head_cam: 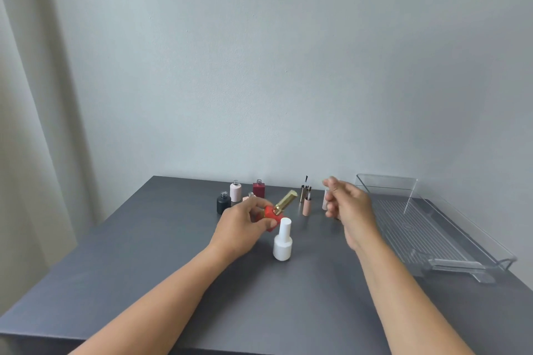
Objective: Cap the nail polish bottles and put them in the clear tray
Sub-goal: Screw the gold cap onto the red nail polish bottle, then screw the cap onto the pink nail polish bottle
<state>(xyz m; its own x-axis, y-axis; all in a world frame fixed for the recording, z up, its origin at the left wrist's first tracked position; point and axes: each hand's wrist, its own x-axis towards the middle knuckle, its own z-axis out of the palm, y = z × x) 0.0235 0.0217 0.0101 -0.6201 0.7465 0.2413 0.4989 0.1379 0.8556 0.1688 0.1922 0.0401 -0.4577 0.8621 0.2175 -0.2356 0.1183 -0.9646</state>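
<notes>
My left hand [245, 225] grips a red nail polish bottle [272, 215] with a gold cap [286, 201], tilted to the right above the table. My right hand [350, 207] hovers to its right with fingers loosely apart and nothing in it. A capped white bottle [282, 241] stands upright just in front of the red one. Behind are uncapped bottles: black [223, 202], pale pink [235, 191], dark red [258, 189] and a small one [250, 196] partly hidden. Loose caps with brushes [306, 202] stand at the centre back. The clear tray [418, 228] lies at the right.
The dark grey table [173, 268] ends at a pale wall behind. A curtain [28, 124] hangs at the left. Another pale cap [325, 199] stands partly hidden behind my right hand. The tray has a raised clear back wall and ribbed floor.
</notes>
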